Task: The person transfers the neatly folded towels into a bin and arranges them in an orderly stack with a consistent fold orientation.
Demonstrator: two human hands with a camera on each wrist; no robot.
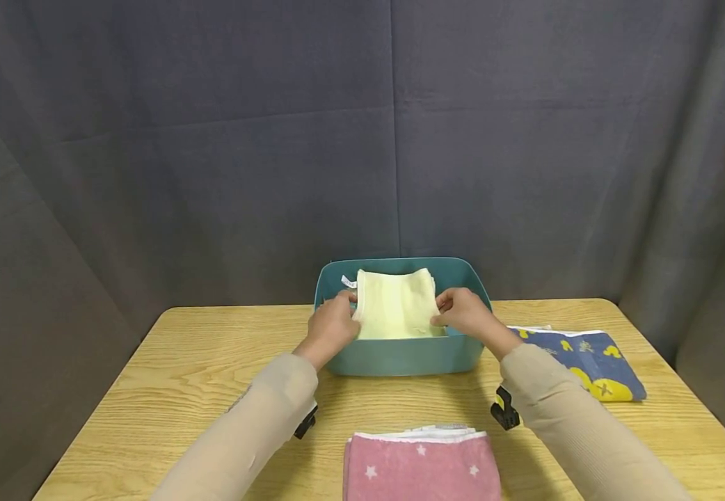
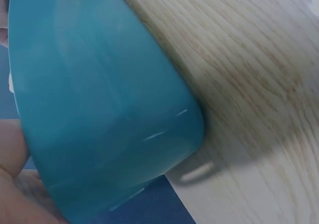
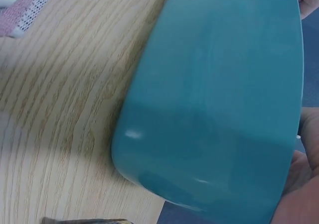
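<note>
A folded pale yellow towel (image 1: 396, 306) stands partly inside a teal plastic bin (image 1: 403, 356), its upper edge near the bin's back rim. My left hand (image 1: 332, 323) pinches the towel's left side, while my right hand (image 1: 467, 313) pinches the right side with thumb and fingers. Both hands reach over the bin's front rim. In each wrist view the bin's outer wall (image 2: 99, 99) fills most of the picture and hides the towel's lower part. Only part of the right hand (image 3: 304, 184) shows past the rim in the right wrist view.
A folded pink towel with white stars (image 1: 421, 470) lies at the table's front. To the bin's right is a folded blue towel with yellow figures (image 1: 588, 358). The wooden table (image 1: 212, 390) ends at a dark grey curtain (image 1: 262, 174) behind the bin.
</note>
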